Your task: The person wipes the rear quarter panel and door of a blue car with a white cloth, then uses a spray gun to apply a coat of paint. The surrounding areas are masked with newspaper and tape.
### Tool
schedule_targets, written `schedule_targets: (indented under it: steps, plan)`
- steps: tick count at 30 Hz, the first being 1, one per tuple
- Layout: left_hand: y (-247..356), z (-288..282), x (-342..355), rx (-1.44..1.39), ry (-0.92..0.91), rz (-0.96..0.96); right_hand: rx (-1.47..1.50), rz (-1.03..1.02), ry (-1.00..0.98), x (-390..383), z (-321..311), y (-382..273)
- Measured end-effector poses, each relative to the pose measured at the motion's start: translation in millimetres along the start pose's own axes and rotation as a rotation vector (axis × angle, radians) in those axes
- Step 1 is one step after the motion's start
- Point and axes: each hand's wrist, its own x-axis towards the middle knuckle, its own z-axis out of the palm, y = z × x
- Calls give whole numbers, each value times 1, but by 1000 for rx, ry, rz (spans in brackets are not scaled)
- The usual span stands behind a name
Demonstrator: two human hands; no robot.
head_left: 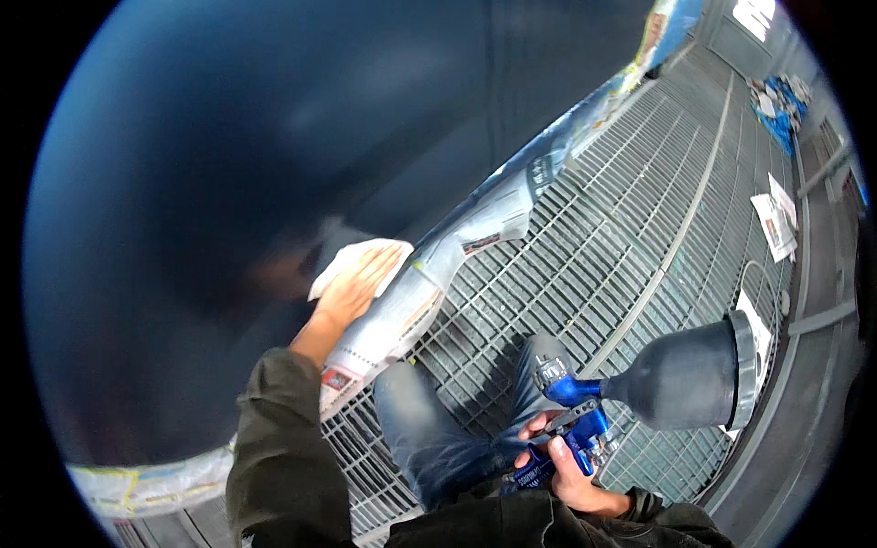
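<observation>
My left hand (354, 290) lies with its fingers stretched over a white wiping cloth (343, 260), holding it against a glossy dark panel (228, 164) near its lower edge. Newspaper masking (493, 212) is taped along that edge. Low on the right, my right hand (571, 475) is wrapped round the handle of a blue spray gun (574, 391). The gun's large dark cup (681, 376) with a grey lid tips to the right, away from the panel. Some of the right fingers are hidden behind the handle.
Below me is a metal grating floor (594, 247). Loose papers (775, 224) lie at the right, and a heap of blue and white sheeting (778, 105) sits farther back. More taped masking (155, 484) borders the panel at the lower left. A hose (751, 267) curves near the cup.
</observation>
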Motion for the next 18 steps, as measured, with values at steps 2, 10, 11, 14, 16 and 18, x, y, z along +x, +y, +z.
schedule_targets:
  steps: [2,10,11,14,16,18]
  plan:
    - [-10,1,67,-16,151,-24,17,22,77,3,-11,-12]
    - [-15,10,224,357,161,38,70,-137,285,15,-43,-42]
    - [-10,34,216,377,115,107,68,-136,281,15,-39,-43]
    - [3,44,164,476,161,105,41,-183,244,15,-35,-44]
    - [6,30,90,79,105,101,29,-179,206,11,-27,-41]
    - [5,15,14,63,-48,181,-20,-188,193,5,-12,-36]
